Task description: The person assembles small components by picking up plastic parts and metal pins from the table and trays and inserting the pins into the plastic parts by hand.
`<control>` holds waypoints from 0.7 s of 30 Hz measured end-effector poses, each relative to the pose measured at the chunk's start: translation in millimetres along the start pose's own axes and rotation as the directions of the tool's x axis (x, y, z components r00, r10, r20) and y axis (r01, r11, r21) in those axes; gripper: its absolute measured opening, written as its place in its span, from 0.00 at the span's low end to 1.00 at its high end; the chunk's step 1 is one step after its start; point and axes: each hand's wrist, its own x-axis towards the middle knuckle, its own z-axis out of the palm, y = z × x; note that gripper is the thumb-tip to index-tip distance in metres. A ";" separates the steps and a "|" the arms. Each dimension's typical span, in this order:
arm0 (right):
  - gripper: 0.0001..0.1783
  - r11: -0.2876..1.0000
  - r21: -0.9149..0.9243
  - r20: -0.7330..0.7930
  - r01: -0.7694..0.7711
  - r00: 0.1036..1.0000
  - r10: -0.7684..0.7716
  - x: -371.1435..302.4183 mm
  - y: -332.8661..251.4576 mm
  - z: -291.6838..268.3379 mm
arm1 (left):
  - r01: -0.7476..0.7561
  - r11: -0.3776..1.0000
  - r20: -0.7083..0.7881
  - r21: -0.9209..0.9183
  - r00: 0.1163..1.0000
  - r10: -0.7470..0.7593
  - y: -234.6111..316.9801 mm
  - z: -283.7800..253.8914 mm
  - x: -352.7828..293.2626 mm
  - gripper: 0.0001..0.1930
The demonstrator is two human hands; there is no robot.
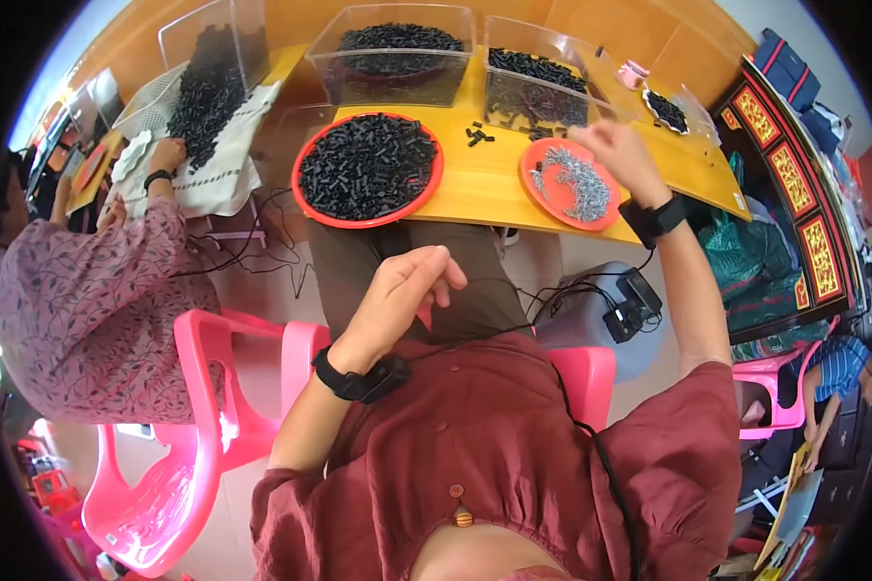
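Note:
My left hand (405, 292) is raised over my lap, its thumb pressed against curled fingers. Anything inside that grip is hidden. At the right, my right hand (618, 157) hovers by the upper edge of a red plate (550, 201) heaped with small silvery metal pieces (583, 184). Its fingertips are pinched together, and what they hold, if anything, is too small to make out. Between the hands and further back, a round red tray (298, 184) is full of short black plastic pieces (368, 167). It sits at the table's near edge, partly above my knees.
Two transparent bins (389, 82) (552, 108) of black pieces stand on the yellow table (465, 184). A few loose pieces (479, 134) lie near them. Another person (97, 290) works at the left beside more black pieces. Pink chairs (199, 426) and dark cables (591, 290) are close by.

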 end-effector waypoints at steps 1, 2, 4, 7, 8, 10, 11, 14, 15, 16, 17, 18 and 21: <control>0.25 0.995 -0.094 0.064 0.028 0.998 -0.022 -10.8 2.0 8.0 | 0.011 1.000 -0.008 0.009 1.000 -0.011 0.6 -1.1 -1.2 0.22; 0.25 0.981 -0.187 0.127 0.059 0.991 -0.036 -22.2 4.5 15.1 | 0.021 1.000 -0.012 0.019 1.000 -0.020 1.1 -1.1 -0.2 0.22; 0.24 0.931 -0.257 0.115 0.260 0.964 -0.238 -43.4 18.4 32.7 | 0.023 1.000 0.002 0.010 1.000 -0.023 0.5 -1.7 1.2 0.21; 0.22 0.844 -0.345 0.060 0.410 0.907 -0.416 -64.6 41.2 54.4 | 0.039 0.999 0.033 -0.036 0.999 -0.037 2.4 -0.8 0.3 0.21; 0.20 0.890 -0.310 0.101 0.334 0.942 -0.319 -68.3 41.2 57.7 | 0.045 0.996 0.041 -0.079 0.998 -0.042 5.0 0.6 -0.8 0.21; 0.15 0.897 -0.361 0.137 0.254 0.966 -0.218 -77.2 40.0 64.6 | 0.013 0.994 0.076 -0.110 0.997 -0.004 11.6 2.5 -5.3 0.19; 0.15 0.898 -0.365 0.134 0.247 0.968 -0.212 -82.2 40.1 63.1 | -0.021 0.989 0.102 -0.145 0.994 0.036 15.8 4.9 -8.1 0.18; 0.12 0.812 -0.482 0.073 0.328 0.939 -0.336 -100.2 41.9 51.5 | -0.165 0.969 0.255 -0.183 0.944 0.209 40.0 15.3 -22.0 0.15; 0.11 0.794 -0.502 0.067 0.343 0.931 -0.359 -104.8 41.8 47.6 | -0.123 0.959 0.306 -0.254 0.931 0.200 51.1 18.2 -32.7 0.16; 0.11 0.774 -0.523 0.063 0.357 0.922 -0.383 -109.2 42.5 43.9 | -0.134 0.939 0.370 -0.318 0.894 0.253 59.2 20.7 -38.7 0.19; 0.11 0.773 -0.525 0.063 0.357 0.922 -0.383 -113.4 42.0 39.5 | -0.177 0.906 0.440 -0.386 0.827 0.349 60.7 20.9 -43.8 0.23; 0.10 0.766 -0.531 0.084 0.362 0.922 -0.378 -117.5 42.6 34.2 | -0.267 0.875 0.529 -0.403 0.712 0.461 65.4 19.9 -44.3 0.26; 0.10 0.754 -0.549 0.101 0.361 0.924 -0.369 -132.4 49.1 20.4 | -0.196 0.795 0.585 -0.574 0.582 0.565 72.7 29.1 -52.4 0.28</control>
